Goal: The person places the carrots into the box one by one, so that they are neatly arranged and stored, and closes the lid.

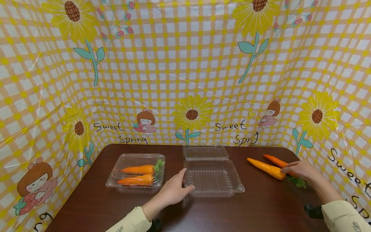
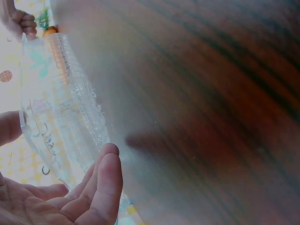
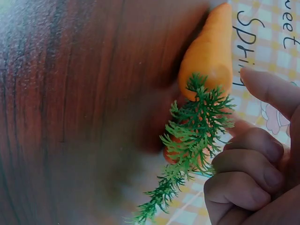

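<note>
A hinged clear plastic box (image 1: 213,180) stands with its lid (image 1: 205,152) raised at the middle of the table. At its left side is my left hand (image 1: 175,190), fingers extended and thumb apart, the thumb by the front left corner. On the right lie two carrots with leafy green tops (image 3: 201,117): a lighter orange carrot (image 1: 265,167) and a redder carrot (image 1: 273,159) behind it. My right hand (image 1: 301,170) is over their thick ends. In the right wrist view its thumb is apart from the lighter carrot; the greens partly cover the index finger.
A closed clear box (image 1: 116,178) with orange carrots and a green top inside stands on the left of the dark brown table (image 1: 246,212). A checked, flower-printed cloth (image 1: 162,80) hangs around the back and sides.
</note>
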`<state>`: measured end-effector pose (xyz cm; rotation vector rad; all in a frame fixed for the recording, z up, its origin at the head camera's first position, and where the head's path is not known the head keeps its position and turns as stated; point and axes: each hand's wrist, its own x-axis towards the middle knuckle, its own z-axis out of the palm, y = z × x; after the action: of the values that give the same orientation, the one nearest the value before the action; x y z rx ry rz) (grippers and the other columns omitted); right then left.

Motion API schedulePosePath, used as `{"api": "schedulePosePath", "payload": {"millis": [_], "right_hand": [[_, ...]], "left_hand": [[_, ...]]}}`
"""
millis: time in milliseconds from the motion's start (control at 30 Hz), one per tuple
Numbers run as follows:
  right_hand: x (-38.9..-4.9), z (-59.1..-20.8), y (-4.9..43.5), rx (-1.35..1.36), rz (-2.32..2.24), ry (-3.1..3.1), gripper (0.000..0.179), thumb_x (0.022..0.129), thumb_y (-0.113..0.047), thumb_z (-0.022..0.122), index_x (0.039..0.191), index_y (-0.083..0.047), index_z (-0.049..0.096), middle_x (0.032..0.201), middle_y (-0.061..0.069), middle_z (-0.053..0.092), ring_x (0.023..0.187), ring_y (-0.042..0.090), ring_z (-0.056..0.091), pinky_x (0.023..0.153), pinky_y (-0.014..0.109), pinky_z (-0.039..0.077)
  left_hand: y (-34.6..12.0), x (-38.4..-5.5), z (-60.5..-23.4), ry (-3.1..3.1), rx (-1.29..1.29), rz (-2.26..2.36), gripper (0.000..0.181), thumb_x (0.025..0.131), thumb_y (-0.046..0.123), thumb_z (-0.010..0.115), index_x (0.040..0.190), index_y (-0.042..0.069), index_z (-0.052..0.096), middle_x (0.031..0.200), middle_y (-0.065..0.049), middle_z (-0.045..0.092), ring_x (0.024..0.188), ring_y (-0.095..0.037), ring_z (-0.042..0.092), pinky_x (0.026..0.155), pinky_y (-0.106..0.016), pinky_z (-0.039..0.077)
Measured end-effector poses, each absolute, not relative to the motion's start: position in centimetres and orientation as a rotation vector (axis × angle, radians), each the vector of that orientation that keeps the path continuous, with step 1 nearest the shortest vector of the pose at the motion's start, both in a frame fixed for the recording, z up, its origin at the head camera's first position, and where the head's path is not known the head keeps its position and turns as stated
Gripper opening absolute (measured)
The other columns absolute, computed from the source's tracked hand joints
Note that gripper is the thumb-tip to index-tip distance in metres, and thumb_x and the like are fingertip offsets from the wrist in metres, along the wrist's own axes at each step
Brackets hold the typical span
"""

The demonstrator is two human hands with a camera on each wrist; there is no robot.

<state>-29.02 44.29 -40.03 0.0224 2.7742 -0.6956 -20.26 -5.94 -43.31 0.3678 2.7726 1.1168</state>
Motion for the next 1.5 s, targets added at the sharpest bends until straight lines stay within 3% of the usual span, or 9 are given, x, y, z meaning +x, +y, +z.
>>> {"api": "schedulePosePath", "payload": {"millis": [367, 600, 867, 1200, 1500], "right_hand": [[-29.0, -40.6, 43.8, 0.017, -0.71, 2.76, 0.071, 0.09, -0.046, 0.071, 0.126, 0.015, 0.062, 0.138, 0.049, 0.039, 0.121, 0.063, 0.042, 0.092, 0.057, 0.048], [-28.6, -41.3, 43.4, 0.071, -0.868, 2.685, 0.074, 0.091, -0.041, 0.073, 0.128, 0.02, 0.057, 0.141, 0.05, 0.031, 0.122, 0.061, 0.041, 0.093, 0.055, 0.047], [-28.7, -42.1, 43.9, 0.003, -0.874, 2.719, 0.078, 0.091, -0.043, 0.072, 0.134, 0.019, 0.052, 0.142, 0.05, 0.031, 0.124, 0.061, 0.039, 0.095, 0.056, 0.046], [-28.6, -42.5, 44.0, 0.032, -0.891, 2.716, 0.077, 0.09, -0.049, 0.071, 0.131, 0.014, 0.058, 0.144, 0.045, 0.036, 0.125, 0.062, 0.038, 0.093, 0.058, 0.046], [-28.6, -42.0, 43.9, 0.04, -0.902, 2.715, 0.081, 0.091, -0.05, 0.069, 0.137, 0.014, 0.053, 0.146, 0.045, 0.034, 0.12, 0.051, 0.048, 0.086, 0.045, 0.048]], "left_hand": [[-5.8, -20.5, -43.4, 2.77, 0.355, 1.112, 0.081, 0.094, 0.046, 0.067, 0.158, 0.011, 0.031, 0.126, -0.014, 0.064, 0.114, -0.033, 0.063, 0.093, -0.058, 0.048], [-5.8, -20.4, -43.4, 2.774, 0.367, 1.12, 0.081, 0.094, 0.045, 0.067, 0.158, 0.01, 0.031, 0.125, -0.014, 0.064, 0.113, -0.034, 0.063, 0.092, -0.058, 0.049], [-5.8, -20.3, -43.4, 2.786, 0.366, 1.104, 0.082, 0.093, 0.045, 0.069, 0.158, 0.01, 0.032, 0.121, -0.012, 0.065, 0.108, -0.032, 0.064, 0.088, -0.056, 0.05], [-5.8, -20.6, -43.7, 2.788, 0.367, 1.079, 0.081, 0.094, 0.047, 0.068, 0.158, 0.011, 0.032, 0.12, -0.011, 0.065, 0.105, -0.03, 0.065, 0.086, -0.054, 0.051], [-5.8, -20.5, -43.5, 2.793, 0.361, 1.078, 0.082, 0.093, 0.046, 0.069, 0.157, 0.011, 0.033, 0.114, -0.009, 0.064, 0.096, -0.027, 0.064, 0.079, -0.05, 0.05]]}}
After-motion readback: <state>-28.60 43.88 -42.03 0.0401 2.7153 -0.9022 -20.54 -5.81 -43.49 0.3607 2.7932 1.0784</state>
